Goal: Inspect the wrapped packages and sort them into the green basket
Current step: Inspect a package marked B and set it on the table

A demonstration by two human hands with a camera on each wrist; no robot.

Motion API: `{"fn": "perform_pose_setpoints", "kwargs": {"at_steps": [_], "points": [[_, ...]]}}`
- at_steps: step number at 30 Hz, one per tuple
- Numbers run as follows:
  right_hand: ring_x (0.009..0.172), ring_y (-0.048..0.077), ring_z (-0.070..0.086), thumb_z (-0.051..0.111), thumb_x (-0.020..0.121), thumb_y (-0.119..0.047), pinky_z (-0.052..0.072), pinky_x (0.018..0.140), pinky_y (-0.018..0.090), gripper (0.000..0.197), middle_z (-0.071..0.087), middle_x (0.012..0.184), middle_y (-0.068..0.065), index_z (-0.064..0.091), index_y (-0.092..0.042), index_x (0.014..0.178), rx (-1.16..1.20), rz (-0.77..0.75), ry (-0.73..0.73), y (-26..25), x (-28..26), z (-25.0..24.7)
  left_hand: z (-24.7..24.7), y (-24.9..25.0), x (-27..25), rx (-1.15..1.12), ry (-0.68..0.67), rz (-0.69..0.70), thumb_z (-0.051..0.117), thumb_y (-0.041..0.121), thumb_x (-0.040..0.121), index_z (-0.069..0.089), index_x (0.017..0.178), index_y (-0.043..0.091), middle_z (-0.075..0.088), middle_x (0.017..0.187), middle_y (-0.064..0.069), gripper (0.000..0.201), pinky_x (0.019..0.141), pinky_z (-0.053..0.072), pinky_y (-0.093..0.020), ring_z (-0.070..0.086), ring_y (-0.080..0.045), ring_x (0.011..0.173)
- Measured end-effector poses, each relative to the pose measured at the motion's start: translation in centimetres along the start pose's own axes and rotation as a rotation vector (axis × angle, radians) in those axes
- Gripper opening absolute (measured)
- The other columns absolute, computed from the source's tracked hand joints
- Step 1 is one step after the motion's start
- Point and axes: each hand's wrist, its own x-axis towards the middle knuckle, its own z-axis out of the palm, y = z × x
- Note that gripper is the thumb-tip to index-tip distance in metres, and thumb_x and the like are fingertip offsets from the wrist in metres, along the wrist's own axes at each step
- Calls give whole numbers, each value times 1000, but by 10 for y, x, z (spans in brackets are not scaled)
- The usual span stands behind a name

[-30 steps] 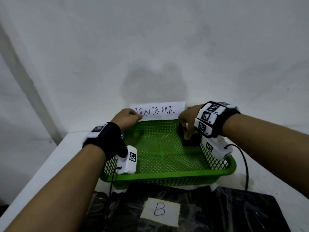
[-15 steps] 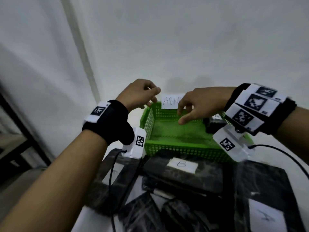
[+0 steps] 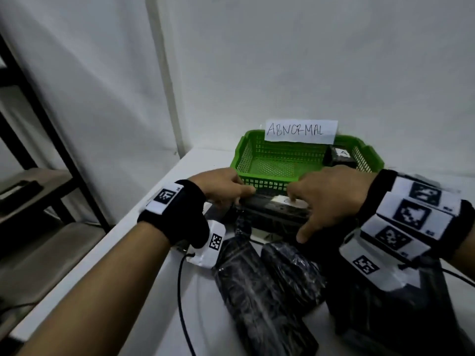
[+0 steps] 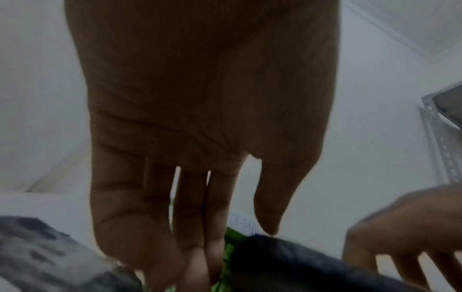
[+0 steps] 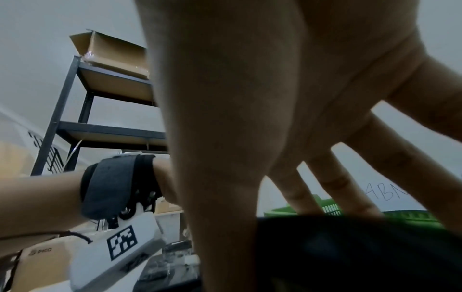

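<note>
- Reaching down with both hands, the person goes for one black wrapped package [image 3: 276,210] that lies just in front of the green basket [image 3: 272,182].
- That package has a small white label [image 3: 288,200] on top, partly hidden by fingers, so its letter cannot be read.
- It could slip, I think, because the black wrap looks shiny and no finger is curled round it yet.
- It could also bump the basket's near wall on the way up, since the two sit so close together.
- Other black packages [image 3: 254,294] lie near the arms, and a wrist camera or its cable [image 3: 181,299] might drag one along.
- One small dark package [image 3: 340,156] already sits in the far right corner of the basket, under the paper sign [image 3: 300,131] that says ABNORMAL.
- The left hand [image 3: 221,187] is palm down at the package's left end, fingers fairly straight and close together, tips down near the wrap.
- The right hand [image 3: 331,199] is palm down over the right end, fingers spread wide, tips touching the top, thumb pointing down at the near side.
- Neither hand is holding anything yet.
</note>
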Motion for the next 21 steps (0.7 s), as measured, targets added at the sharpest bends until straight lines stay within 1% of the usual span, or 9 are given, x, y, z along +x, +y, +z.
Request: {"fn": "perform_pose_setpoints", "kwargs": {"at_steps": [2,4,9,12,14,16,18,20,21], "points": [[108,22,61,73,72,-73,49,82,34,74,64,120,-6,53,-33,131,36,0,94,2,-2,-2,4,2,-1,-44,12,-9,54,43,101,71,96,0,64,76,-6,46,55,43,-22,54,-19,63],[105,19,62,74,72,-70,49,82,33,70,67,117,-11,54,-38,130,116,-6,149,5,-6,-7,-1,3,-6,-224,38,-44,55,41,100,69,99,2,60,75,-3,41,54,45,-22,52,-16,57],[93,12,60,75,72,-69,53,83,35,65,67,112,-18,54,-45,130,266,-58,254,2,-19,-13,-16,11,-38,-466,21,-57,52,31,101,67,104,6,60,93,-12,30,60,60,-29,65,-20,58],[97,10,57,75,71,-70,51,83,35,65,61,108,-19,55,-44,128,297,-62,338,3,-23,-14,-20,10,-52,-598,73,-18,56,20,99,59,95,7,62,102,-14,14,64,62,-31,68,-24,64],[107,12,51,67,70,-75,47,88,35,73,54,116,-14,52,-41,133,362,-65,463,10,-30,-17,-26,9,-57,-729,178,49,61,14,96,55,93,8,64,93,-8,9,66,62,-34,68,-20,59],[120,16,46,57,70,-82,43,99,38,86,48,134,-3,46,-38,143,550,-11,661,20,-35,-22,-32,13,-62,-864,284,150,64,10,94,53,94,11,65,85,-5,11,65,64,-35,70,-18,62],[130,19,44,46,80,-79,37,107,39,89,39,151,7,34,-31,154,838,82,851,35,-32,-22,-34,23,-62,-920,376,244,65,8,93,52,102,12,68,90,-8,16,67,63,-35,71,-19,70],[137,22,45,54,83,-77,34,115,42,95,36,156,9,21,-30,158,1154,144,896,48,-25,-15,-29,36,-56,-906,433,311,65,6,93,51,111,11,69,95,-10,23,73,64,-38,70,-20,78],[133,21,52,63,80,-74,39,114,45,99,46,152,7,21,-30,158,1308,136,897,54,-21,-9,-26,43,-52,-900,449,337,64,6,93,50,114,10,69,97,-10,25,75,64,-39,69,-20,81]]}}
